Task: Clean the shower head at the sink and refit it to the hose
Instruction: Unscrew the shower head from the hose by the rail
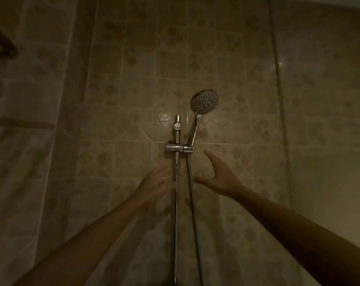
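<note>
Reaching up toward the wall fitting, both hands are approaching the shower head [204, 101], which is sitting in its holder [179, 149] on the vertical slide rail [176, 203], above and well apart from either grip. The right hand [218, 175] is lying nearer: its fingers are spread wide and empty, the forefinger pointing up and to the left, its tip just beside the holder and below the foot of the handle [195, 129]. The left hand [156, 182] is blurred, held lower and at the rail's left side, appearing open and empty; whether it is touching the rail cannot be told. From the right grip the task's thing is lying up and slightly left.

The shower head's long axis is running nearly upright, leaning a little to the right from holder to spray plate. The round spray face is turning outward toward the camera and tilting slightly down. The hose [192, 213] is hanging from the holder, falling almost parallel to the rail on its right side, and passing between the two hands.

Judged from this arrangement, the task is standing at its opening step: the head is not yet lifted, unscrewed or cleaned. The coming move is probably calling for the right hand to rise along the handle's axis and close round it, lifting upward out of the holder.
</note>
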Tool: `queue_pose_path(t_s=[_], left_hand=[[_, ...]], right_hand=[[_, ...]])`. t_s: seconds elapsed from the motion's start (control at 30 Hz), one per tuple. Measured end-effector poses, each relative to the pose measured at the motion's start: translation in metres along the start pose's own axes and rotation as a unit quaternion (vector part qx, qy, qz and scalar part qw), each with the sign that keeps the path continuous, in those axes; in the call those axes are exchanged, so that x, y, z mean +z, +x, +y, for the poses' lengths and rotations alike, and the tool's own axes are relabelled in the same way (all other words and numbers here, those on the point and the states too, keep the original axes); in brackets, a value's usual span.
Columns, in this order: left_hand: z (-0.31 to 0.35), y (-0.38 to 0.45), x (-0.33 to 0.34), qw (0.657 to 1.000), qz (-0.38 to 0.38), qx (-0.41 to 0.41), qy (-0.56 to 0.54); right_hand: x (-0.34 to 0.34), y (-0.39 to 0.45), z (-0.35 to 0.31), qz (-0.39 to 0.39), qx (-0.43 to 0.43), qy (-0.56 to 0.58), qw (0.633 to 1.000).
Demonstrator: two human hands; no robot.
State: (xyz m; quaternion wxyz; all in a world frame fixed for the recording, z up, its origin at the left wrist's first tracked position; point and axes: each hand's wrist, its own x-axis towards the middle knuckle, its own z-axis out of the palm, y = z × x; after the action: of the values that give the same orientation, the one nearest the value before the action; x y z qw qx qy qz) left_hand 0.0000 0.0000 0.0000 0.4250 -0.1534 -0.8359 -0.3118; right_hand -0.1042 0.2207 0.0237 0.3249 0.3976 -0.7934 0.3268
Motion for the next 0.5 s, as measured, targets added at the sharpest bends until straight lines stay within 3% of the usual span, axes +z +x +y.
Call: queue_pose_path(t_s=[0.07,0.2,0.33,0.5], left_hand=[[-0.013,0.019,0.006,0.996,0.008,-0.059,-0.069],[-0.036,0.054,0.019,0.976,0.038,-0.156,-0.149],[-0.055,0.076,0.033,0.973,0.077,-0.18,-0.124],[-0.064,0.102,0.046,0.96,0.063,-0.203,-0.184]], right_hand=[[0.001,0.019,0.005,0.0,0.049,0.064,0.997],[-0.004,0.062,0.013,-0.033,0.097,0.07,0.992],[-0.012,0.099,0.02,-0.002,0.119,0.188,0.975],[-0.004,0.134,0.022,0.035,0.088,0.273,0.957]])
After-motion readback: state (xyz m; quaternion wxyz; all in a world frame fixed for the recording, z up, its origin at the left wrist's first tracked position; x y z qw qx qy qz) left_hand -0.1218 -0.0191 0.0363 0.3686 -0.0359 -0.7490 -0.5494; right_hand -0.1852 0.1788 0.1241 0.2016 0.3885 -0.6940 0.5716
